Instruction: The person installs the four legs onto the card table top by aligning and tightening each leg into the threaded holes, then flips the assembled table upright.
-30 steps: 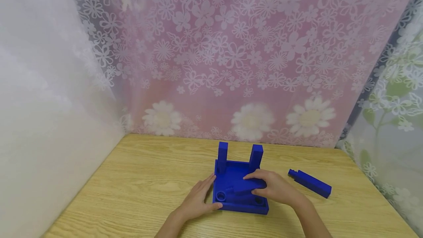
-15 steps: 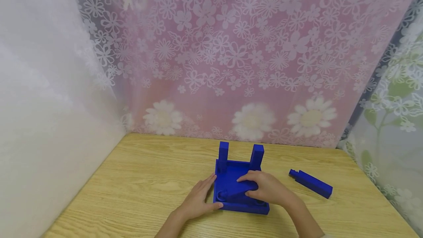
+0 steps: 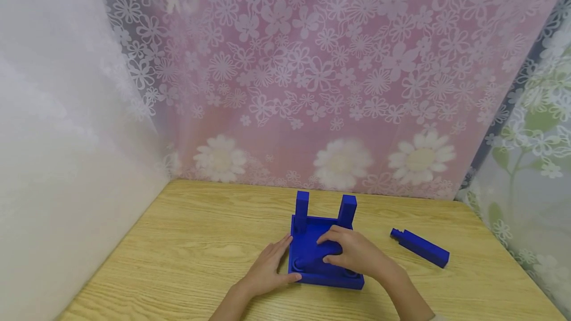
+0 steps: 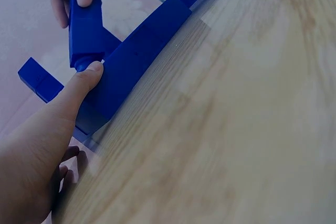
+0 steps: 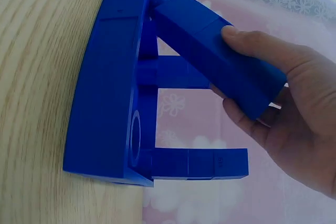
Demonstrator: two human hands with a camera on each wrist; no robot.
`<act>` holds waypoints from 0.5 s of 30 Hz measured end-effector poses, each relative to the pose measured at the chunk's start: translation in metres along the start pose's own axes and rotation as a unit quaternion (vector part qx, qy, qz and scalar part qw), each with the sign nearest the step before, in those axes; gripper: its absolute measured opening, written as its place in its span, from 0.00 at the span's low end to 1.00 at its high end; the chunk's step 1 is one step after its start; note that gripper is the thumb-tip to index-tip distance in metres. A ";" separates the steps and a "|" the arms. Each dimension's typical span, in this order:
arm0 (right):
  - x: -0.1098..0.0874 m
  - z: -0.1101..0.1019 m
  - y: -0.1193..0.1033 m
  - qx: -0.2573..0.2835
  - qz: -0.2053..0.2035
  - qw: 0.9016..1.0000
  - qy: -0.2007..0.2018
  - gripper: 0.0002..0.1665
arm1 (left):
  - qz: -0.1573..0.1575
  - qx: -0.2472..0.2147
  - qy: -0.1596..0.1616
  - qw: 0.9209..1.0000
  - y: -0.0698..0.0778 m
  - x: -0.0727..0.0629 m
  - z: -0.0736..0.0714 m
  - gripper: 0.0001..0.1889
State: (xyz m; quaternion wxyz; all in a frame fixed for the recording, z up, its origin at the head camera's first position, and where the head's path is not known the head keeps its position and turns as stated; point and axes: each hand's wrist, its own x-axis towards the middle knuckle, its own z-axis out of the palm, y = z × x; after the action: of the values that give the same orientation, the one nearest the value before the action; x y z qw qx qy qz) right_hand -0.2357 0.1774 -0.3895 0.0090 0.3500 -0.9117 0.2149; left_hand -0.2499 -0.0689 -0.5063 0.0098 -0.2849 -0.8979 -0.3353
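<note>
A blue square tray-like base (image 3: pixel 330 282) lies on the table, its raised rim facing up. Two blue square legs (image 3: pixel 302 209) stand upright at its far corners. My left hand (image 3: pixel 267 269) rests against the base's left side with fairly straight fingers, its thumb on the near rim. A third blue leg (image 5: pixel 210 51) is pinched between the thumb and fingers of my right hand (image 3: pixel 357 252). In the right wrist view this leg tilts, its narrow round end at the near-left corner, by my left thumb (image 4: pixel 94 72). Whether that end sits inside the round socket cannot be told.
Another blue leg (image 3: pixel 421 248) with a notched narrow end lies on the wooden table (image 3: pixel 214 227), right of the base. A round socket (image 5: pixel 136 137) shows at the near-right corner. A pink flowered curtain (image 3: pixel 276 88) hangs behind the table.
My right hand has moved left over the base, bringing the held leg's narrow end to the near-left corner. My left hand stays in place.
</note>
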 end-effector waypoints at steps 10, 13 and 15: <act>0.003 0.007 -0.010 0.021 -0.027 0.994 0.101 0.17 | -0.001 -0.010 -0.002 1.000 -0.001 0.000 0.001 0.48; 0.006 0.009 -0.015 0.040 -0.030 0.992 0.118 0.20 | 0.002 -0.012 -0.002 1.000 -0.002 0.000 0.001 0.48; 0.008 0.010 -0.018 0.050 -0.029 0.990 0.125 0.22 | 0.005 -0.013 -0.001 1.000 -0.002 0.000 0.000 0.48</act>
State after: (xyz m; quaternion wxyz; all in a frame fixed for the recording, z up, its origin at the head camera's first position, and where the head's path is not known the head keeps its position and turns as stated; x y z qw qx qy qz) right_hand -0.2290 0.1566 -0.3902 0.1115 0.3466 -0.8811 0.3020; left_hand -0.2510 -0.0695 -0.5075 0.0073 -0.2902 -0.8921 -0.3462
